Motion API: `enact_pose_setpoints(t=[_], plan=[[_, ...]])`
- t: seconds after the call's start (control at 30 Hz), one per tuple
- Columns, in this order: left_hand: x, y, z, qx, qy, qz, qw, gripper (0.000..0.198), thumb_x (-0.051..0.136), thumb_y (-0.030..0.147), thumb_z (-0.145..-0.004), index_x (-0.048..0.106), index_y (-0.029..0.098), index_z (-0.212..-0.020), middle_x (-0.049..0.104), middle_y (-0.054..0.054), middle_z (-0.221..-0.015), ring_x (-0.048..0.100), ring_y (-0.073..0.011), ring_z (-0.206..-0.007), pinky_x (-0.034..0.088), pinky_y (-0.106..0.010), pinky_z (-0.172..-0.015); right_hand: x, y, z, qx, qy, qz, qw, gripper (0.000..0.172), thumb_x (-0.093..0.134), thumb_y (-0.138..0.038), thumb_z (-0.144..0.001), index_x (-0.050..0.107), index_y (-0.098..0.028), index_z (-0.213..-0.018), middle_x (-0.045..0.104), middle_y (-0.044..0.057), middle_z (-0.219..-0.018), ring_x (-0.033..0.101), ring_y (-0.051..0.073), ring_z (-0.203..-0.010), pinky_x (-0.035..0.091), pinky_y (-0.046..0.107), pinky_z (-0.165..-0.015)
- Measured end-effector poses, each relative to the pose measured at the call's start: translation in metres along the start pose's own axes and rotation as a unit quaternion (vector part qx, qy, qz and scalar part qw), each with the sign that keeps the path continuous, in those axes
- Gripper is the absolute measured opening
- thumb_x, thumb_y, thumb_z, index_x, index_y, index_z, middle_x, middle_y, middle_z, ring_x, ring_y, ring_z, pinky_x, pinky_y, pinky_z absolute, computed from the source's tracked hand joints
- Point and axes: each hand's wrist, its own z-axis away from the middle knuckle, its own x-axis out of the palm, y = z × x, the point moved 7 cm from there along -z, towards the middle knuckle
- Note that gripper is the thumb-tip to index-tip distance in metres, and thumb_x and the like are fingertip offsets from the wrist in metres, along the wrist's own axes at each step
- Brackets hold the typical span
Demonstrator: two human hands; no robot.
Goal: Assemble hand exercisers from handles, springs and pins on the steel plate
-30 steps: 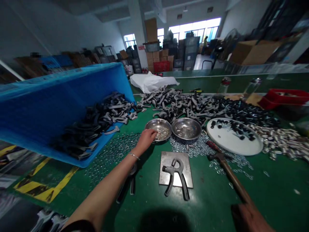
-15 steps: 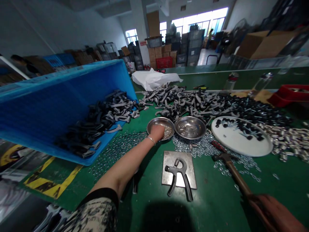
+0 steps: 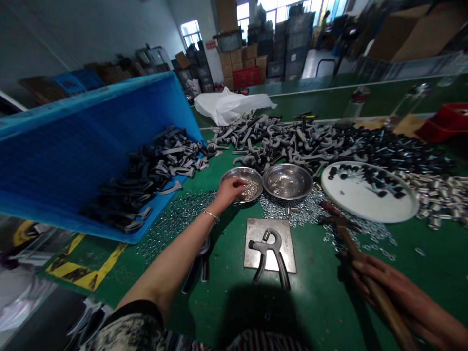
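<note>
My left hand [image 3: 231, 190] is over the left steel bowl [image 3: 239, 171], thumb and fingers pinched together above small metal rings [image 3: 252, 189]; whatever sits between the fingertips is too small to make out. My right hand [image 3: 391, 285] grips the wooden handle of a hammer [image 3: 353, 243], whose head lies over loose washers on the table. Between both hands a grey and black hand grip [image 3: 281, 265] rests on a square metal plate [image 3: 252, 261]. A second steel bowl [image 3: 288, 196] with a few small pins stands right beside the first.
A tilted blue crate [image 3: 146, 97] of handles stands left. Behind the bowls lies a heap of grey handles [image 3: 270, 139]. At right are a white plate [image 3: 376, 212] with black-headed bolts, metal sleeves [image 3: 442, 197] and a red bin [image 3: 444, 124]. Another hand grip [image 3: 204, 265] lies under my left forearm.
My left hand has risen from the rings and shifted slightly left. My right hand has moved forward and now holds the hammer higher up its handle. The view has tilted down a little.
</note>
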Motion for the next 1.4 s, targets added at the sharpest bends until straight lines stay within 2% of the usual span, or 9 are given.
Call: enact_pose_setpoints(t=[0.1, 0.23, 0.37, 0.57, 0.7, 0.97, 1.1, 1.3, 1.4], plan=[[0.01, 0.003, 0.04, -0.004, -0.044, 0.077, 0.996, 0.017, 0.069, 0.021, -0.079, 0.072, 0.013, -0.093, 0.075, -0.007, -0.09, 0.069, -0.0161, -0.076, 0.055, -0.028, -0.073, 0.026, 0.002, 0.002, 0.006, -0.053, -0.111, 0.992, 0.042, 0.074, -0.042, -0.082, 0.056, -0.026, -0.117, 0.054, -0.005, -0.064, 0.051, 0.011, -0.051, 0.044, 0.02, -0.043], [0.034, 0.009, 0.101, -0.05, -0.143, 0.197, 0.969, 0.021, 0.07, 0.026, -0.081, 0.073, 0.014, -0.099, 0.075, -0.007, -0.085, 0.07, -0.0162, -0.074, 0.056, -0.03, -0.073, 0.054, 0.01, 0.005, -0.013, -0.094, -0.082, 0.992, 0.045, 0.07, -0.045, -0.087, 0.05, -0.025, -0.122, 0.051, -0.007, -0.062, 0.046, 0.009, -0.047, 0.04, 0.019, -0.042], [0.048, 0.03, 0.134, -0.012, -0.158, 0.139, 0.977, 0.012, 0.068, 0.023, -0.085, 0.073, 0.016, -0.092, 0.074, -0.005, -0.086, 0.068, -0.0162, -0.077, 0.051, -0.027, -0.073, 0.082, 0.025, 0.002, -0.021, -0.124, -0.084, 0.988, 0.049, 0.069, -0.047, -0.087, 0.049, -0.022, -0.124, 0.051, -0.007, -0.061, 0.044, 0.008, -0.044, 0.037, 0.019, -0.04], [0.07, 0.062, 0.152, 0.16, -0.146, -0.111, 0.97, 0.014, 0.059, 0.026, -0.095, 0.07, 0.018, -0.091, 0.071, -0.006, -0.095, 0.061, -0.0206, -0.096, 0.041, -0.035, -0.091, 0.096, 0.027, -0.003, -0.07, -0.096, -0.107, 0.987, 0.045, 0.064, -0.047, -0.09, 0.048, -0.021, -0.123, 0.052, -0.009, -0.06, 0.045, 0.008, -0.041, 0.038, 0.022, -0.04], [0.079, 0.065, 0.16, 0.209, -0.13, -0.212, 0.946, 0.021, 0.052, 0.031, -0.099, 0.068, 0.018, -0.095, 0.068, -0.007, -0.097, 0.058, -0.022, -0.097, 0.038, -0.038, -0.09, 0.095, 0.024, -0.001, -0.068, -0.09, -0.11, 0.988, 0.046, 0.066, -0.047, -0.088, 0.049, -0.02, -0.12, 0.052, -0.008, -0.061, 0.045, 0.009, -0.041, 0.039, 0.022, -0.04], [0.089, 0.074, 0.17, 0.288, -0.094, -0.325, 0.896, 0.023, 0.049, 0.027, -0.1, 0.069, 0.016, -0.098, 0.068, -0.009, -0.093, 0.057, -0.0241, -0.091, 0.041, -0.04, -0.084, 0.095, 0.026, -0.003, -0.076, -0.09, -0.107, 0.987, 0.045, 0.064, -0.046, -0.088, 0.048, -0.019, -0.12, 0.053, -0.008, -0.06, 0.046, 0.008, -0.039, 0.04, 0.022, -0.038], [0.093, 0.072, 0.186, 0.341, -0.081, -0.348, 0.869, 0.025, 0.044, 0.02, -0.1, 0.066, 0.011, -0.111, 0.069, -0.012, -0.105, 0.058, -0.0247, -0.092, 0.045, -0.04, -0.083, 0.096, 0.025, -0.002, -0.079, -0.091, -0.111, 0.986, 0.047, 0.064, -0.047, -0.089, 0.047, -0.019, -0.123, 0.053, -0.009, -0.061, 0.046, 0.009, -0.04, 0.04, 0.022, -0.039], [0.094, 0.06, 0.208, 0.351, -0.096, -0.368, 0.855, 0.041, 0.043, 0.016, -0.099, 0.048, 0.01, -0.14, 0.058, -0.018, -0.136, 0.055, -0.0289, -0.118, 0.042, -0.046, -0.102, 0.097, 0.022, -0.001, -0.072, -0.081, -0.095, 0.99, 0.051, 0.065, -0.048, -0.088, 0.047, -0.019, -0.125, 0.053, -0.008, -0.062, 0.046, 0.009, -0.041, 0.04, 0.022, -0.039], [0.092, 0.058, 0.211, 0.333, -0.108, -0.347, 0.87, 0.046, 0.046, 0.014, -0.097, 0.044, 0.011, -0.144, 0.055, -0.018, -0.14, 0.052, -0.0299, -0.124, 0.04, -0.047, -0.105, 0.093, 0.02, 0.007, -0.083, -0.083, -0.049, 0.992, 0.051, 0.061, -0.05, -0.09, 0.045, -0.019, -0.128, 0.056, -0.006, -0.066, 0.047, 0.009, -0.043, 0.042, 0.022, -0.04]])
